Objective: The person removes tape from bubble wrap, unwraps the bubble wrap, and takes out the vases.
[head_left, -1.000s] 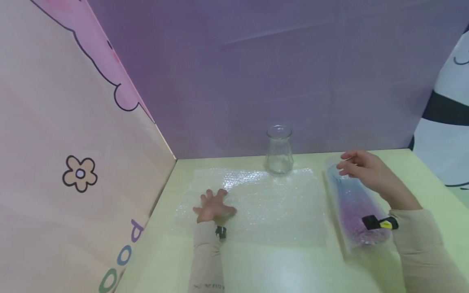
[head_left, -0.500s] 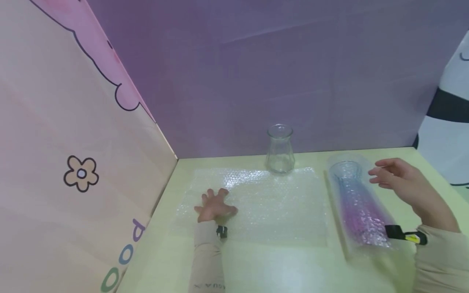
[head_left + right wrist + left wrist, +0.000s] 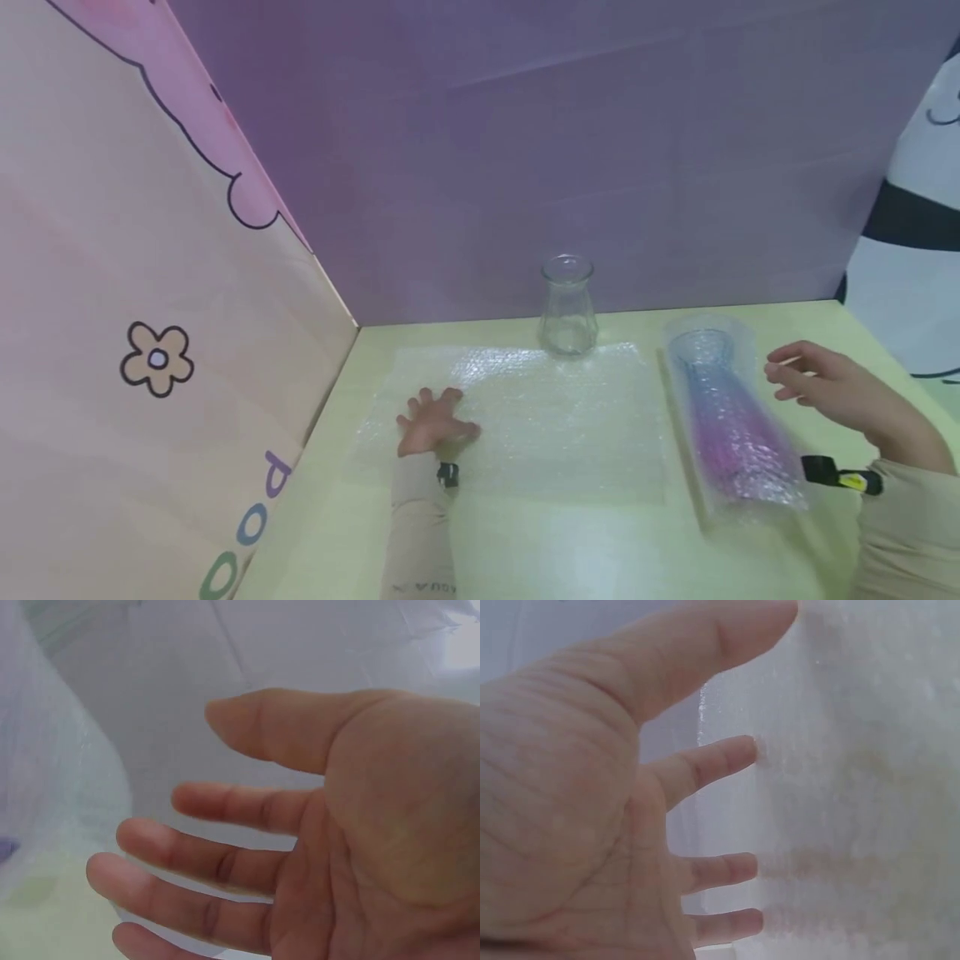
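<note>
Moved since a second ago: the right hand (image 3: 832,383), from above the neck of the blue-to-magenta flared glass vase in bubble wrap (image 3: 738,433) to off its right side; left hand (image 3: 435,422) much as it was.

Head view: wrapped vase lies on its side on the pale yellow-green table (image 3: 570,542), long axis running away from the person, mouth at the far end, wide base near, slightly skewed to the right. From the right fingertips it lies just to the left, apart; right hand clearly the nearer. Right forearm enters from lower right, fingers loosely curved, nothing held. Left hand spread on the flat, clear rectangular bubble-wrap sheet (image 3: 555,417), forearm straight up from the bottom. Clear, faceted, narrow-necked glass vase (image 3: 568,312) upright at the sheet's far edge, ahead and to the right of the left fingers, nearer that hand than the right; whether its base is fully on the sheet, cannot tell.

Left wrist view: fingers straight and parted, tips meeting the sheet, no grasp; palm looks raised.

Right wrist view: thumb and fingers apart, fingers slightly bent, gap between them bare; hazy pale form to the left, probably the wrapped vase, not gripped
</note>
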Available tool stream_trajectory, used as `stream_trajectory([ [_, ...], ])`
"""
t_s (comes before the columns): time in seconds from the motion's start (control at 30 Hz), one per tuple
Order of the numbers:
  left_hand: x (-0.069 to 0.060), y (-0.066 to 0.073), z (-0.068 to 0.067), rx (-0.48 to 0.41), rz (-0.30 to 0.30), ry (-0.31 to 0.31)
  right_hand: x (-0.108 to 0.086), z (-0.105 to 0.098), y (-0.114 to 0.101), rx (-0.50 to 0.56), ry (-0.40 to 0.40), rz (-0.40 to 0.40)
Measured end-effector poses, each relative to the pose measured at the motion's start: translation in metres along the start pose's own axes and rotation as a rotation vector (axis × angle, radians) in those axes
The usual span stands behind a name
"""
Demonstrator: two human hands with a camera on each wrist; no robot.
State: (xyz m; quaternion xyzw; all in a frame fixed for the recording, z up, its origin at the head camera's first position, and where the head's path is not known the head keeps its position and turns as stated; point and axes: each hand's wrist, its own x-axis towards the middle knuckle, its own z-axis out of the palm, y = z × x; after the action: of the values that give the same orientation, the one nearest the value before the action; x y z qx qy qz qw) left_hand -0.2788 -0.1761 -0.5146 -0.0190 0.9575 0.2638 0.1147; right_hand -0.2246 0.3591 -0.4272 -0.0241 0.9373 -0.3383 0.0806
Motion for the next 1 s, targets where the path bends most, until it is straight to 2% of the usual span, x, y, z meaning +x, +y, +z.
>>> stream_trajectory([
  [0.13,0.0,-0.003,-0.003,0.0,-0.001,0.006,0.008,0.003,0.008,0.001,-0.065,-0.021],
  [0.27,0.0,-0.003,-0.005,0.008,0.005,0.057,0.013,0.006,0.015,0.004,-0.108,-0.023],
  [0.37,0.0,0.003,-0.006,-0.005,0.015,0.107,0.015,0.009,0.018,0.002,-0.132,-0.017],
  [0.5,-0.001,0.019,-0.003,-0.012,0.073,0.17,0.017,0.012,0.018,0.003,-0.164,-0.021],
  [0.63,-0.003,0.046,0.003,0.001,0.215,0.24,0.019,0.012,0.018,0.005,-0.188,-0.028],
  [0.8,-0.009,0.087,0.015,0.043,0.433,0.312,0.02,0.01,0.024,-0.02,-0.219,-0.008],
  [0.93,-0.025,0.123,0.024,0.075,0.577,0.337,0.02,0.01,0.03,-0.02,-0.219,-0.037],
  [1.0,-0.036,0.141,0.029,0.068,0.652,0.328,0.02,0.01,0.031,-0.014,-0.215,-0.051],
])
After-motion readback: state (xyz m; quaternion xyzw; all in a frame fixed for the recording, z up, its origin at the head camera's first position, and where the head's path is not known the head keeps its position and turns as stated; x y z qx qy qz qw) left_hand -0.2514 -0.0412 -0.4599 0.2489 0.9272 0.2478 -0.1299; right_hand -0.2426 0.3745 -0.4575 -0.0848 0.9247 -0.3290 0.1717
